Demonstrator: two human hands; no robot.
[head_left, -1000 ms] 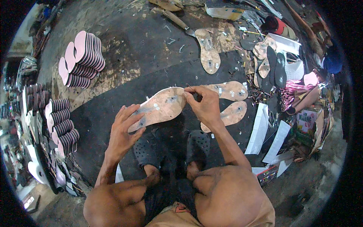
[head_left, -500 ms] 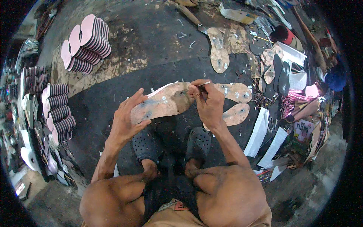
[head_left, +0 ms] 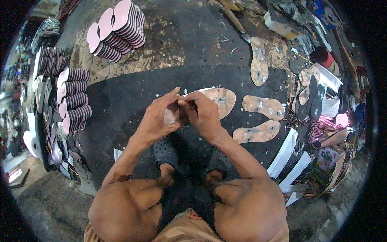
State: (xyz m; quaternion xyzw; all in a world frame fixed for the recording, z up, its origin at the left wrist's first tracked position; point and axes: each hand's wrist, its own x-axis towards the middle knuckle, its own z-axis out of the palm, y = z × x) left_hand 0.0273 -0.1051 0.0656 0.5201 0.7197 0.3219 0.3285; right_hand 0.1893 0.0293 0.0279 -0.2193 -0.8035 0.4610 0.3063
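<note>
My left hand [head_left: 159, 117] grips one end of a tan, sole-shaped board [head_left: 222, 101], its thumb on the near edge and its fingers on the far edge. A thin white layer [head_left: 206, 91] shows along the board's far edge. My right hand [head_left: 204, 115] is pinched closed over the board's middle, close to the left fingers. What it pinches is hidden. Two similar tan sole boards, an upper one [head_left: 263, 107] and a lower one [head_left: 256, 132], lie to the right on the black mat [head_left: 129, 92]. Another sole board [head_left: 259, 62] lies farther off.
Pink-and-black sole stacks [head_left: 123, 18] stand at the far left, with more striped stacks [head_left: 75, 101] nearer. A wooden-handled tool [head_left: 234, 19] touches the far board. White strips [head_left: 285, 151], dark soles [head_left: 313, 90] and a red-and-black container [head_left: 323, 58] lie at right.
My right hand has moved left along the sole board, from its far-right part to beside my left hand. The whole view has shifted, so the surroundings sit farther right.
</note>
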